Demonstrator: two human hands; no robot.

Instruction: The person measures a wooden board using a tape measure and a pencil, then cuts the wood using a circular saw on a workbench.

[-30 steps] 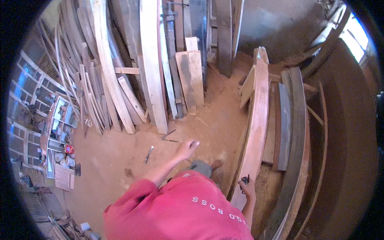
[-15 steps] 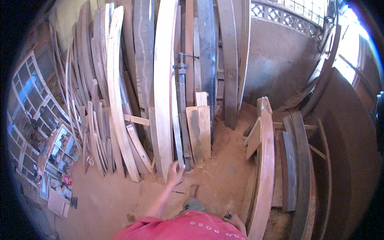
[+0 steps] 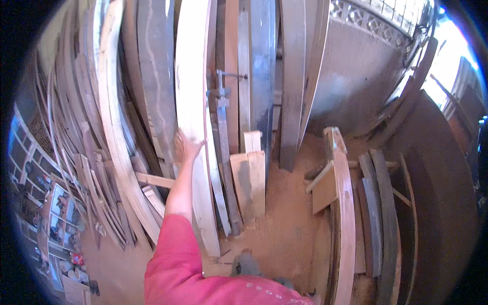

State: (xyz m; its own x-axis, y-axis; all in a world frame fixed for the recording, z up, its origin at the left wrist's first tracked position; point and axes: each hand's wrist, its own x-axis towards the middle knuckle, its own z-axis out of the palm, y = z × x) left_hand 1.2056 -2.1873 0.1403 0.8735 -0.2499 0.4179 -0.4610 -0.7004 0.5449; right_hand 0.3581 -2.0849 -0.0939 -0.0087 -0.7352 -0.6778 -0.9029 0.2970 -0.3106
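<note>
My left hand [image 3: 189, 148] is raised at the end of my outstretched arm, at the left edge of a tall pale plank [image 3: 194, 76]. Its fingers point upward and its thumb stands apart across the plank's face, so the hand is open; whether it presses on the wood I cannot tell. Just right of that plank, a metal bar clamp [image 3: 222, 107] stands upright among the boards. Two short pale boards [image 3: 248, 185] lean beside the clamp's lower end. My right hand does not show; only a small dark tip appears by my shirt at the lower edge.
Many long planks lean along the wall, including a curved pale one [image 3: 114, 112] at left. On the right, a long board [image 3: 345, 229] and darker boards [image 3: 386, 218] stand close by. A cluttered shelf [image 3: 53, 223] is at far left. Sawdust covers the floor [image 3: 290, 223].
My left hand has risen from low by the plank's foot to its middle, the arm stretching forward. The view has shifted nearer the planks. My right hand, seen earlier with a small dark object, has dropped from sight.
</note>
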